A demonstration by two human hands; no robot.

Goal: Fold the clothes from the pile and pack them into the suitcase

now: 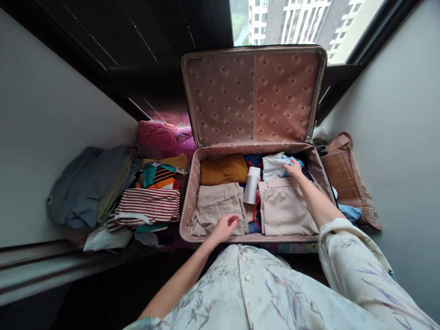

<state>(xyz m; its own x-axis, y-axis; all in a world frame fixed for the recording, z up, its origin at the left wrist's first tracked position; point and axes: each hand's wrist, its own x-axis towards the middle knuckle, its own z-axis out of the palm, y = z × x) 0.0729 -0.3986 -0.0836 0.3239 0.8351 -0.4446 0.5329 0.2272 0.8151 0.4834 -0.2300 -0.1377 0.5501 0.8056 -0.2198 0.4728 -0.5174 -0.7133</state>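
Observation:
An open suitcase (186, 215) with a pink patterned lining lies before me, filled with folded clothes. My right hand (294, 169) is at its back right corner, fingers closed on a white and blue bundle (274, 165) that could be cloth or a plastic packet. Below that bundle lie folded pale beige trousers (287, 208). My left hand (227, 226) hovers over or lightly touches folded khaki trousers (216, 201) at the front left, its fingers loosely bent and holding nothing. Between the stacks rests a white and silver bottle (252, 185). A mustard folded garment (223, 169) sits at the back left.
The suitcase lid (254, 96) stands upright against the window. To the left are a red striped garment (149, 205), a colourful printed garment (158, 175), blue-grey clothes (85, 183) and a pink plush item (158, 138). A brown bag (347, 178) lies right, by the wall.

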